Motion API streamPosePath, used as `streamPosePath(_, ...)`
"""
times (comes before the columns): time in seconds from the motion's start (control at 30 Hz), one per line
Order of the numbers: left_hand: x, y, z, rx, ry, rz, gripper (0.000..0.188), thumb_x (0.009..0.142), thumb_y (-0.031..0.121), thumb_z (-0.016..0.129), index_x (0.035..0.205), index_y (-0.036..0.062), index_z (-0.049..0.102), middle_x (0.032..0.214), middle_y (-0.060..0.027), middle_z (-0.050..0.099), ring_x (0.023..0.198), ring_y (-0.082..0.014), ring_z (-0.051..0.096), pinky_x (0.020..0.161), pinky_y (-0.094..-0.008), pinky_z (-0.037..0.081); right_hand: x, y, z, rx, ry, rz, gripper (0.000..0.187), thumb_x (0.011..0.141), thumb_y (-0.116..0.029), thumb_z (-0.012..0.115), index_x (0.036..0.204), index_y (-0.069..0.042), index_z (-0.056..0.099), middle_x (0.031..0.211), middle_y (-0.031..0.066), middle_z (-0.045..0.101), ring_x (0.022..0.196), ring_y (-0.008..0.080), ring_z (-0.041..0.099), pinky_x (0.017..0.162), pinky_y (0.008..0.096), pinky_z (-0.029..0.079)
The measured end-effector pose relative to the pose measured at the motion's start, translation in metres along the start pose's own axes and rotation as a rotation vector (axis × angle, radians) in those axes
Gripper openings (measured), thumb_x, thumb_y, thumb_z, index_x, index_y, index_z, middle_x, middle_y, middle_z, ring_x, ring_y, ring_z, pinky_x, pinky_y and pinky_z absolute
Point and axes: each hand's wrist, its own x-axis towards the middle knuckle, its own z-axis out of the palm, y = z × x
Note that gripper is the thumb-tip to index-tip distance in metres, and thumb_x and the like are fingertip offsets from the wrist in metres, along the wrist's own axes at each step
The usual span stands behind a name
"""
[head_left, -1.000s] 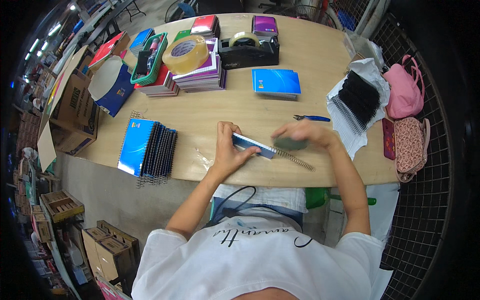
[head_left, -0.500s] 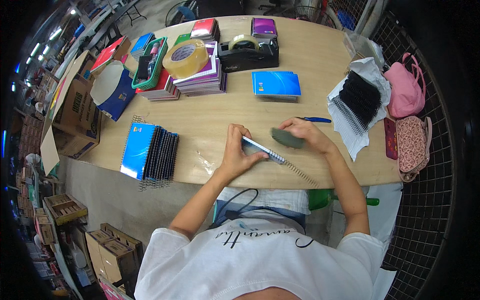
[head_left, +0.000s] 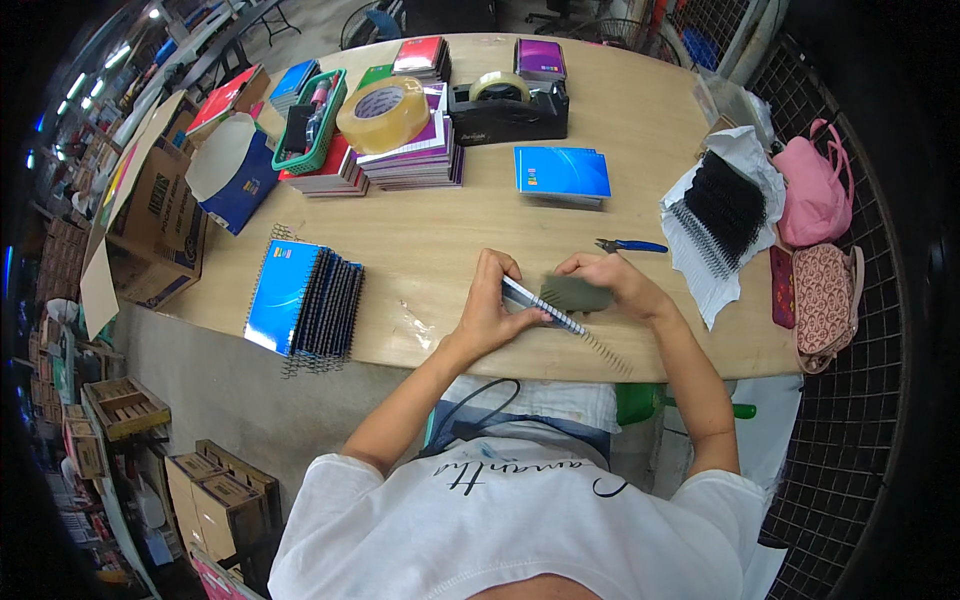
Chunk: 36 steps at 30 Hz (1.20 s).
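My left hand (head_left: 490, 312) grips a small notebook (head_left: 522, 294) on edge near the table's front. A wire spiral coil (head_left: 603, 352) runs along its bound edge and sticks out past the end toward me. In my right hand (head_left: 620, 284) is a flat grey-green pad (head_left: 576, 293), held against or just beside the coil; whether it touches I cannot tell. Blue-handled cutting pliers (head_left: 632, 246) lie just beyond my right hand. To the left stands a stack of blue spiral notebooks (head_left: 290, 300) with coil ends sticking out.
Blue booklets (head_left: 562, 172) lie mid-table. Black coils (head_left: 722, 205) rest on white paper at right, beside a pink bag (head_left: 812, 190) and a patterned pouch (head_left: 826, 300). Behind are a tape dispenser (head_left: 508, 112), a tape roll (head_left: 382, 115), a green basket (head_left: 322, 140) and a cardboard box (head_left: 160, 215).
The pad in my right hand has come closer to the notebook's coil edge and turned flatter. Less of the coil sticks out past the notebook. The view has shifted slightly.
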Motion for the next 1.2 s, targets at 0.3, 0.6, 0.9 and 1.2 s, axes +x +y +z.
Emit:
streamPosePath(0.3, 0.008, -0.002, -0.008, -0.208, -0.055, -0.079, 0.059, 0.07, 0.009, 0.081, 0.115, 0.0034, 0.043, 0.099, -0.0096, 0.047, 0.091, -0.0213, 0.05, 0.08, -0.0314, 0.044, 0.005, 0.023, -0.006, -0.089, 0.249, 0.147, 0.04, 0.094, -0.032, 0.055, 0.104, 0.005, 0.065, 0.104, 0.0107, 0.066, 0.092, 0.015, 0.061, 0.077, 0.0279, 0.049)
streamPosePath(0.6, 0.005, -0.029, -0.031, -0.804, -0.073, -0.392, 0.054, 0.082, -0.01, 0.064, 0.127, 0.0067, 0.039, 0.093, -0.0053, 0.058, 0.087, -0.0118, 0.058, 0.081, -0.0252, 0.049, 0.008, -0.012, 0.007, 0.632, 0.017, 0.096, 0.043, 0.093, -0.035, 0.056, 0.106, 0.004, 0.065, 0.101, 0.0091, 0.067, 0.094, 0.0163, 0.062, 0.082, 0.0294, 0.048)
streamPosePath(0.9, 0.006, -0.021, -0.028, -0.83, 0.005, -0.427, 0.056, 0.081, -0.01, 0.065, 0.127, 0.0068, 0.038, 0.093, -0.0072, 0.06, 0.088, -0.0129, 0.06, 0.079, -0.026, 0.05, 0.034, 0.0, 0.009, -0.129, 0.162, 0.089, 0.041, 0.093, -0.034, 0.057, 0.11, 0.003, 0.064, 0.105, 0.0115, 0.065, 0.098, 0.0165, 0.059, 0.087, 0.0283, 0.045)
streamPosePath(1.2, 0.002, 0.006, -0.037, -0.829, 0.071, -0.399, 0.075, 0.085, -0.005, 0.065, 0.146, 0.0083, 0.024, 0.109, -0.0133, 0.063, 0.097, -0.0152, 0.062, 0.084, -0.0273, 0.051, -0.034, 0.041, -0.026, -1.137, 0.674, -0.077, 0.05, 0.083, -0.028, 0.07, 0.123, -0.001, 0.057, 0.126, 0.0185, 0.05, 0.109, 0.035, 0.053, 0.098, 0.0454, 0.04)
